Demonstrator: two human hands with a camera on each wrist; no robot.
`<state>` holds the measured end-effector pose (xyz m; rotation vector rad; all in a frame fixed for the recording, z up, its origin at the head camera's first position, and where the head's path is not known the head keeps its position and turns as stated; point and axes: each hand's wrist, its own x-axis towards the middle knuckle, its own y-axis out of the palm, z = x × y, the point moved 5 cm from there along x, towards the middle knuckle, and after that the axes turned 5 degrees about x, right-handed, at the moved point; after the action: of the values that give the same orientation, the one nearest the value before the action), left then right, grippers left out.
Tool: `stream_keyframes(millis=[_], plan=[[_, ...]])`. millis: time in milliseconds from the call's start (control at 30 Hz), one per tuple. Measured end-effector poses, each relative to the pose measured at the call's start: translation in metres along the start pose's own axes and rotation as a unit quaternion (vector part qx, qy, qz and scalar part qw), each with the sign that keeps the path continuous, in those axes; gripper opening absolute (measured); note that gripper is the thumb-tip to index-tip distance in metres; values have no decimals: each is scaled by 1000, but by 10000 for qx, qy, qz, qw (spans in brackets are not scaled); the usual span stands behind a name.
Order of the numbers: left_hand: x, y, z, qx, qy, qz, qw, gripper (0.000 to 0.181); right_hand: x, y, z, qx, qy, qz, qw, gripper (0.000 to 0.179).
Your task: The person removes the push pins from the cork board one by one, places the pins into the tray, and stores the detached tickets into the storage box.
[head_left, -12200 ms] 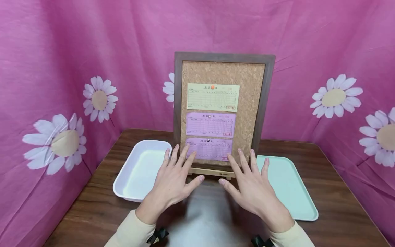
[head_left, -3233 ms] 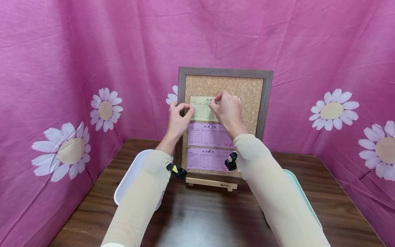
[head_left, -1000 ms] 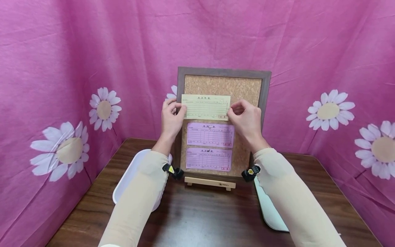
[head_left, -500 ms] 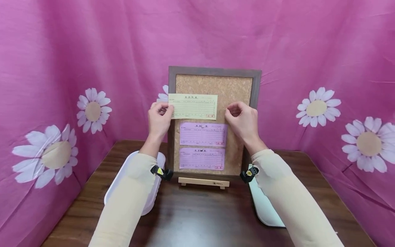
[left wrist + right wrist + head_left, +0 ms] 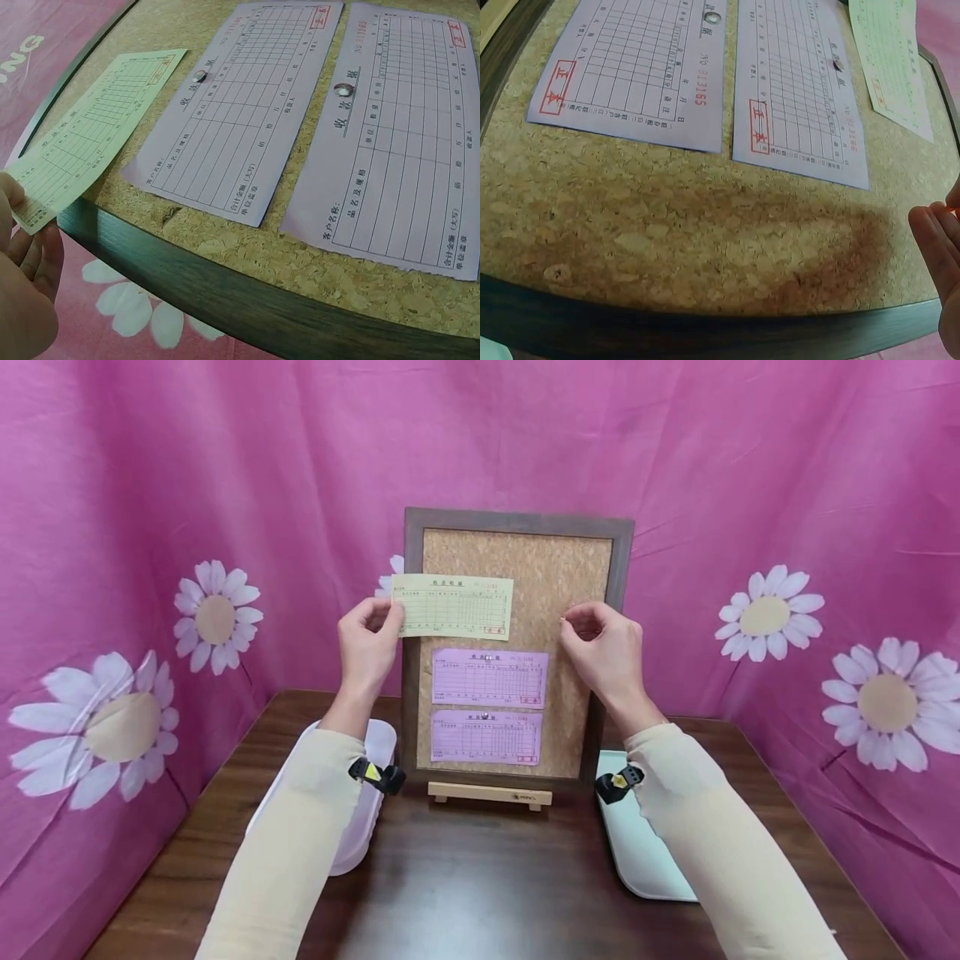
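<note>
My left hand (image 5: 365,647) pinches the left edge of a pale yellow receipt slip (image 5: 453,607), held in front of the upper cork board (image 5: 573,572) and overlapping its left frame. At the board's right side my right hand (image 5: 609,652) has thumb and forefinger together on a tiny pushpin, mostly hidden; a bit of orange shows between the fingertips in the right wrist view. Two purple receipt slips, an upper one (image 5: 490,681) and a lower one (image 5: 486,739), hang on the board, each under a silvery pushpin (image 5: 343,91).
A small wooden easel (image 5: 491,793) props the board on a brown wooden table (image 5: 480,877). A white tray (image 5: 382,739) stands at the left, partly behind the left sleeve. At the right lies a mint-green tray (image 5: 637,852), partly under the right arm. A pink flowered cloth (image 5: 525,435) hangs behind.
The yellow slip was pinned with an orange pushpin at first; my right hand was at that pin later. Now the slip is off the board, moved left, and the right hand has let go of its edge.
</note>
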<state>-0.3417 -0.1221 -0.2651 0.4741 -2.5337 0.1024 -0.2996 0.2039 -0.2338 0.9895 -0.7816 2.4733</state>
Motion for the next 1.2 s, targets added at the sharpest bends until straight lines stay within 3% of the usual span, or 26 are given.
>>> stream_keyframes(millis=[200,500,833,1200], plan=[[1,-1,-1,-91,151,-5,9998,22,-3,-11,-3,123,-42,-153,9998,12],[-5,-12,7,-93,-177,-121,9997,19,-15,-21,-14,4,58,-84,9999,12],[-2,-19,4,-360,-117,-110,9992,21,-21,-43,-22,63,-42,-266,9996,11],[1,-44,-2,-682,-166,-184,9974,23,-29,-64,-33,126,93,-257,9995,14]])
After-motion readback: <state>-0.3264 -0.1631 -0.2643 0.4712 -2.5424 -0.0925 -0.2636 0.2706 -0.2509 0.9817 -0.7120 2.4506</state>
